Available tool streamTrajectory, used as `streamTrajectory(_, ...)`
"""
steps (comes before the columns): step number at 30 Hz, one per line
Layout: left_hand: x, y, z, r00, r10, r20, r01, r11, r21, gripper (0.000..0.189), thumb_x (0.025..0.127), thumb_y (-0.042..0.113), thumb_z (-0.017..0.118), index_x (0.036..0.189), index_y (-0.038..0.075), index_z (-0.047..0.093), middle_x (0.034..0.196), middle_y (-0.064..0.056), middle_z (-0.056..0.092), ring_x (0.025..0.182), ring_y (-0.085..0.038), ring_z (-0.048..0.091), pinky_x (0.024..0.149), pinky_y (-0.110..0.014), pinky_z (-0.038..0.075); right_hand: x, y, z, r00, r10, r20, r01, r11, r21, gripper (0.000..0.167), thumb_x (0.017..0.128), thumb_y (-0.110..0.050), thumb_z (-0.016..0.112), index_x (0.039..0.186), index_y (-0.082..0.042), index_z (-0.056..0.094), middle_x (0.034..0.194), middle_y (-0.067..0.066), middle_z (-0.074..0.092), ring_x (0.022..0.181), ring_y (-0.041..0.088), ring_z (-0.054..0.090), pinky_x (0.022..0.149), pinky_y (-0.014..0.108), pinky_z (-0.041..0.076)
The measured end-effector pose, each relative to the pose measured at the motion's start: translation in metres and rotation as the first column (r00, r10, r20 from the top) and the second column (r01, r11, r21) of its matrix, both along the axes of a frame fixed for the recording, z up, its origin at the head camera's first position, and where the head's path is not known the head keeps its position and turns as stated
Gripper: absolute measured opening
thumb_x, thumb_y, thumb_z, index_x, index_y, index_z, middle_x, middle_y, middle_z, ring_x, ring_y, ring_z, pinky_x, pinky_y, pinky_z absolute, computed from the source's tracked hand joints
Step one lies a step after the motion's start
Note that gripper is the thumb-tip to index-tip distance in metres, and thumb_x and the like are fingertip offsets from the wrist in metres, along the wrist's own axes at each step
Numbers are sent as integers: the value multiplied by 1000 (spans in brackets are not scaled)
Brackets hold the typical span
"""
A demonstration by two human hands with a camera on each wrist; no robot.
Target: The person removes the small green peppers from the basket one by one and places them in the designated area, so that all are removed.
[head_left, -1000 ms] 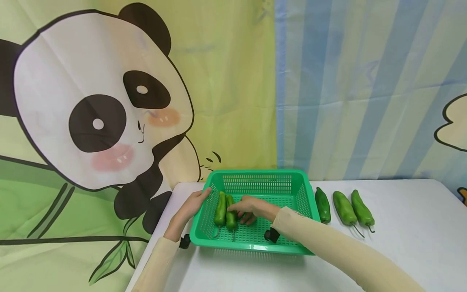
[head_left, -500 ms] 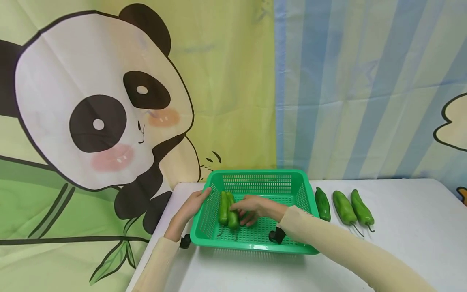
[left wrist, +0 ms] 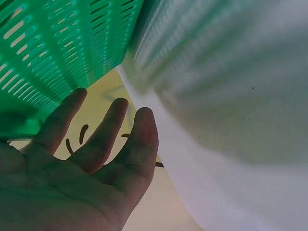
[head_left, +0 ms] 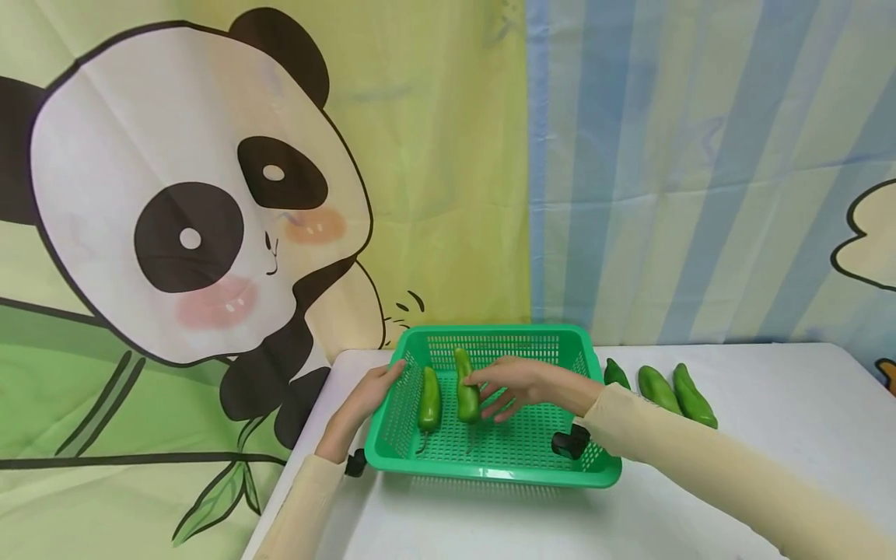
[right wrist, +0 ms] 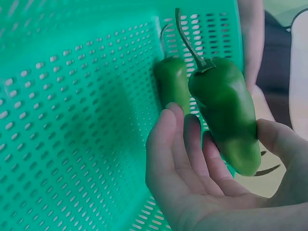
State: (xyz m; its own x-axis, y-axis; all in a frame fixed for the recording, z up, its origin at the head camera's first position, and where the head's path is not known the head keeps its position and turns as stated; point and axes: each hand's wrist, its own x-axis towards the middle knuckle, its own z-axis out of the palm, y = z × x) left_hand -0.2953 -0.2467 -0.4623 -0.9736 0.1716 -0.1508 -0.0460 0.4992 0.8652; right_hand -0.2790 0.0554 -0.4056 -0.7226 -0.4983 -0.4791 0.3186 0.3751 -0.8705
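A green plastic basket (head_left: pixel 490 474) with perforated walls stands on the white table. My left hand (head_left: pixel 367 393) holds its left rim, thumb along the top; in the left wrist view the fingers (left wrist: pixel 137 159) lie loosely spread outside the wall. My right hand (head_left: pixel 518 381) is over the basket and pinches a long green pepper (head_left: pixel 467 393) between thumb and fingers, its thin stem end toward me. In the right wrist view this pepper (right wrist: pixel 224 103) tilts above the basket floor. Another green pepper (head_left: pixel 430 400) lies inside the basket along the left wall.
On the table right of the basket lie a darker green pepper (head_left: pixel 615 374), a pale green pepper (head_left: pixel 658 389) and a slimmer green pepper (head_left: pixel 693 395), partly covered by the right sleeve (head_left: pixel 651 428). A curtain with a panda print (head_left: pixel 189 155) hangs behind the table.
My right hand has lifted one pepper away from the other in the basket and carried it to the right. The left hand has stayed at the rim.
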Motion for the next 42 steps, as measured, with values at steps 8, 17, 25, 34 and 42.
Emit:
streamTrajectory(8,2,-3,-2,1000,2,9,-2,1000,2,64,106,56,38,133,3,60,91,-13,72,70,-17,70,65,-31,58,11,26,11,1000,4,12,-3,997,-76,43,96,-38,67,126,-8,60,129,22,60,111,42,67,87,49,59)
streamTrajectory(17,2,-5,0,1000,2,11,-2,1000,-5,63,105,58,39,132,4,61,91,-11,71,71,-17,70,67,-32,58,19,59,19,999,-30,23,32,994,-106,50,98,-37,64,137,-7,52,133,24,57,104,34,71,92,50,57)
streamTrajectory(25,2,-5,2,1000,11,16,-10,1000,-22,63,105,58,39,126,4,63,88,-11,70,69,-18,70,65,-31,58,26,89,31,998,-37,41,42,991,-127,52,101,-35,60,142,-6,48,141,26,51,112,37,67,91,46,58)
streamTrajectory(34,0,-2,1,1000,3,5,-2,1000,-8,62,106,56,39,133,5,61,89,-11,71,69,-16,69,65,-31,58,34,127,34,997,-50,50,55,993,-107,62,101,-38,59,146,-5,33,148,27,39,112,33,65,94,47,57)
streamTrajectory(42,-1,-1,1,1000,-16,12,16,1000,4,59,107,53,39,129,4,63,88,-11,72,69,-17,70,65,-32,59,42,162,34,998,-30,57,35,995,-98,49,104,-38,53,137,-5,38,137,20,43,104,27,61,95,45,56)
